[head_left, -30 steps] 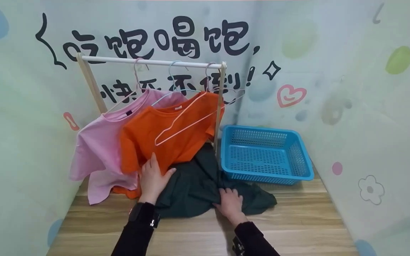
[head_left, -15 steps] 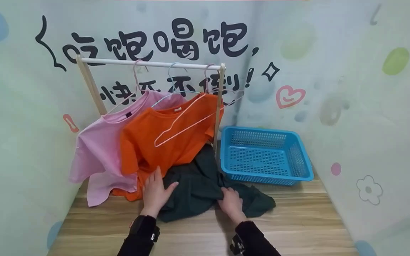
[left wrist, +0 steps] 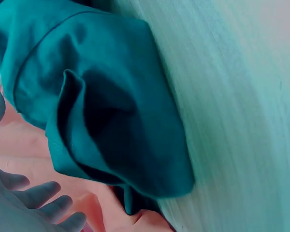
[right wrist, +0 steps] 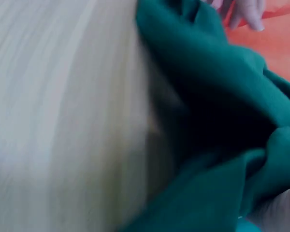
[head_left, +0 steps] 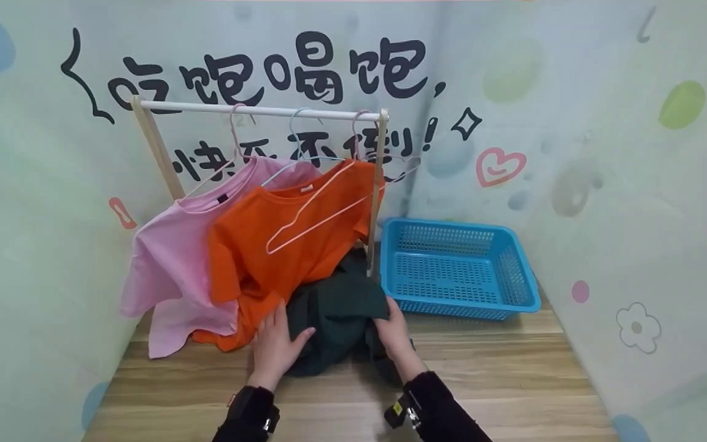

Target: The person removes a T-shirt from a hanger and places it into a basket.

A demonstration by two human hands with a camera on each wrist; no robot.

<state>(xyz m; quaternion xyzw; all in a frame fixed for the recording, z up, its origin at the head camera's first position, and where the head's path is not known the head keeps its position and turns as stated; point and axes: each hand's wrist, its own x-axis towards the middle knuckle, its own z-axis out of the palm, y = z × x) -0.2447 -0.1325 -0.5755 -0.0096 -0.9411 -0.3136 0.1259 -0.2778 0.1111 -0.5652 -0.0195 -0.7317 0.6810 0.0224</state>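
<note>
Green cloth [head_left: 344, 304], right end now gathered in, runs front to back; right hand [head_left: 395, 331] grips it, left hand [head_left: 275, 347] uncurled.

The dark green garment [head_left: 335, 334], orange shirt [head_left: 292, 264] and pink shirt [head_left: 169, 245] are soft-looking, matt cloth. The blue basket [head_left: 452, 223] is perforated, slightly glossy plastic; the rack posts [head_left: 158, 147] are pale, plain wood, and the white rail [head_left: 206, 107] looks smooth. The bench [head_left: 482, 393] shows smooth, streaked wood grain.
</note>
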